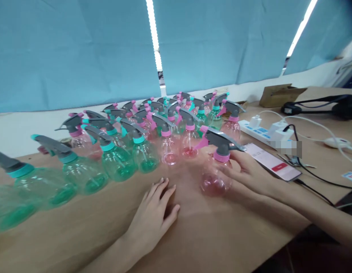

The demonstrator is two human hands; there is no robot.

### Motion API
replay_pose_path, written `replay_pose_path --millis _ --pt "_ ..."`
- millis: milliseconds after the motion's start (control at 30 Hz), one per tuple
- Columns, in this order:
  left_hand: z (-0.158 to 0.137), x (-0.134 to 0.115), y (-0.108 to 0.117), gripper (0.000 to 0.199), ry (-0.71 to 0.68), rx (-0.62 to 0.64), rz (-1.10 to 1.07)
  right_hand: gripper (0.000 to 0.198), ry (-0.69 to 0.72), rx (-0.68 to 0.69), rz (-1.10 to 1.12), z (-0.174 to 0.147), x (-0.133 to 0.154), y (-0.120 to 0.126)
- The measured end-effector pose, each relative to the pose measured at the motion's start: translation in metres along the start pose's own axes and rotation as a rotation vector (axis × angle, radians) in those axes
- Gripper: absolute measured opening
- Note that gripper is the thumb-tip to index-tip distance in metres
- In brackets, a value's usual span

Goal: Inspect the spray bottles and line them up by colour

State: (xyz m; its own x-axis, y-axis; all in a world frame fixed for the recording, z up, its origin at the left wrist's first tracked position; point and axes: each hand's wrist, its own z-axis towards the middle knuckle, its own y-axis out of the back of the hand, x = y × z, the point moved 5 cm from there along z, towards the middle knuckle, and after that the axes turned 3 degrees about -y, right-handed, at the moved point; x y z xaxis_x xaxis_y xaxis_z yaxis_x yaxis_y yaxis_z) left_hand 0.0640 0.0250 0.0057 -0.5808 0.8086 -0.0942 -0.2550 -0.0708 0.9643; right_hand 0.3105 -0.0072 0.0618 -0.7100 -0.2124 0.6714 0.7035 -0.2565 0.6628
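Observation:
My right hand [247, 170] is wrapped round a pink spray bottle [214, 182] with a grey trigger head and pink collar. The bottle is upright, at the near right edge of the group; part of its far side is hidden by my fingers. My left hand [154, 210] rests palm down on the brown table, fingers apart, holding nothing. In front of it stand a green spray bottle [146, 157] with a turquoise collar and a pink spray bottle [169, 149]. Several more green and pink bottles crowd behind and to the left.
Right of the bottles lie a phone [271, 161] with a lit screen, a white power strip [258, 131] with plugs, and loose cables. A black headset [324, 106] and an open cardboard box [280, 94] sit farther back. Blue sheeting [93, 49] covers the wall behind.

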Motion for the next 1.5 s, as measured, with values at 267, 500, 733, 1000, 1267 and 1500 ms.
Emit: replay_pose_path --millis 267,500,733,1000,1267,1500 --pt "0.044 -0.024 -0.018 0.038 -0.080 0.027 -0.048 0.033 0.012 -0.010 -0.195 0.003 -0.022 0.035" --pt "0.084 -0.044 -0.029 0.036 -0.145 0.014 -0.130 0.035 0.004 -0.012 -0.290 0.038 -0.031 0.037" --pt "0.098 -0.051 -0.025 0.027 -0.233 -0.015 -0.391 0.038 -0.046 -0.056 -0.316 0.071 -0.038 0.037" --pt "0.106 -0.049 -0.026 0.029 -0.221 -0.075 -0.457 0.036 -0.050 -0.036 -0.356 0.087 -0.056 0.041" --pt "0.111 -0.048 -0.029 0.028 -0.248 -0.118 -0.481 0.035 -0.081 -0.027 -0.414 0.102 -0.058 0.040" --pt "0.108 -0.047 -0.029 0.025 -0.259 -0.123 -0.501 0.038 -0.112 -0.051 -0.467 0.117 -0.062 0.035"
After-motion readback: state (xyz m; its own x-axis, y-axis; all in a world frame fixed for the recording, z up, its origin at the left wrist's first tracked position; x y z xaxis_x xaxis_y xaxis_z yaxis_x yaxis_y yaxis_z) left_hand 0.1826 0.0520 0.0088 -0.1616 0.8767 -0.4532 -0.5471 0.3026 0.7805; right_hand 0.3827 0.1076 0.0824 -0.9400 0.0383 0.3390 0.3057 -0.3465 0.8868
